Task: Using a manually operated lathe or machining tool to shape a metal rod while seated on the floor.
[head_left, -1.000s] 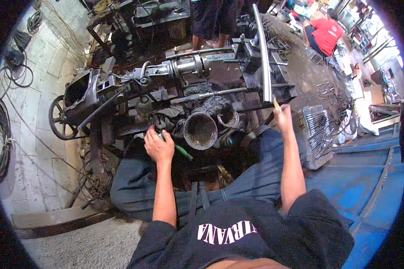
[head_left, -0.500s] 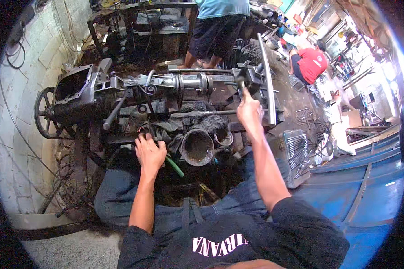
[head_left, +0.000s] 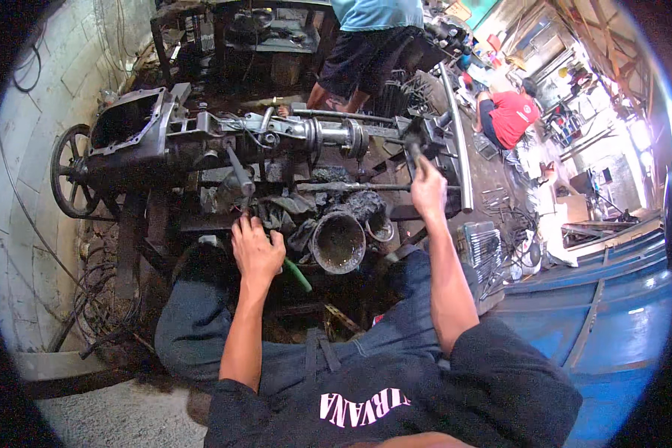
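Observation:
My right hand (head_left: 428, 193) is closed around a dark handle (head_left: 415, 154) at the slide block (head_left: 428, 136) on the right end of a lathe-like machine (head_left: 194, 138). My left hand (head_left: 257, 250) lies over the front edge of the machine with fingers bent and thumb apart. Just beyond its fingertips hangs the knob end of a metal lever (head_left: 239, 173); whether they touch is unclear. A piece of green hose (head_left: 297, 275) sticks out beside the left thumb. Right of it stands a round metal bowl (head_left: 338, 243) holding dark grit, with dark rags (head_left: 280, 216) alongside.
A spoked handwheel (head_left: 73, 172) stands by the left wall. A long metal bar (head_left: 457, 142) rises beyond my right hand. An open drill-bit case (head_left: 481, 254) lies right of my knee. One person (head_left: 377, 48) stands behind the machine; another in red (head_left: 511, 118) sits farther right.
The metal lever has swung from lower left to lower right, its end now near my left fingertips. My right hand has shifted slightly; the view has moved a little.

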### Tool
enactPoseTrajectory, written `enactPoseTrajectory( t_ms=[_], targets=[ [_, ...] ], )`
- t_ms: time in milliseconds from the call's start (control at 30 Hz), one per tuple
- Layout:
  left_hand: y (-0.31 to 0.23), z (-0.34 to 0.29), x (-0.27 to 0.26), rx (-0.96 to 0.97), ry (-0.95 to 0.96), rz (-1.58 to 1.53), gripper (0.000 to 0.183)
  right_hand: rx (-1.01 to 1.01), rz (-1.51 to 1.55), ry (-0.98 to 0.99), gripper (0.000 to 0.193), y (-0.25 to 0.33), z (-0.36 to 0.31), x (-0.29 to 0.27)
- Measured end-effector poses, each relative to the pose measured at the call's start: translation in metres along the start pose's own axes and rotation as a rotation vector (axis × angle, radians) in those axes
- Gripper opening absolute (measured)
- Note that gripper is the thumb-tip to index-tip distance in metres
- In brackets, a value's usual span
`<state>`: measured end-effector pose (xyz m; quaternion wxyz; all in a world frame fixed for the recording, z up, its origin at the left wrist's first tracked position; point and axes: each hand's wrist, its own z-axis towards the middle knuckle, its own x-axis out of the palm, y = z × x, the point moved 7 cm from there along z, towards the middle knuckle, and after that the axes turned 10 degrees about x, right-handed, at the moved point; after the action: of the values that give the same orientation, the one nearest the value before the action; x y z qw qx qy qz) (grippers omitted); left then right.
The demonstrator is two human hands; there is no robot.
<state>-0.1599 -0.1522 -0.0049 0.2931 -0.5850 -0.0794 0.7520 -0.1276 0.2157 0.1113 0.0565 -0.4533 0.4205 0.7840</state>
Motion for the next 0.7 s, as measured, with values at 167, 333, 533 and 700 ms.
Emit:
enactPoseTrajectory(
  t_ms=[167, 333, 533, 700],
  targets=[
    [-0.004, -0.002, 0.003, 0.018, 0.013, -0.012, 0.048, 0.008, 0.088, 0.106, 0.03, -0.031, 0.018, 0.01],
    [0.001, -0.005, 0.003, 0.032, -0.034, 0.02, 0.047, -0.113, 0.162, 0.138, 0.029, -0.018, -0.002, 0.024],
    [-0.007, -0.007, -0.004, 0.062, -0.091, 0.052, 0.042, -0.115, 0.227, 0.047, 0.026, -0.027, 0.02, 0.032],
    [-0.022, -0.006, 0.005, 0.127, -0.095, 0.097, 0.043, -0.146, 0.306, 0.021, 0.028, -0.035, 0.017, 0.041]
  ],
)
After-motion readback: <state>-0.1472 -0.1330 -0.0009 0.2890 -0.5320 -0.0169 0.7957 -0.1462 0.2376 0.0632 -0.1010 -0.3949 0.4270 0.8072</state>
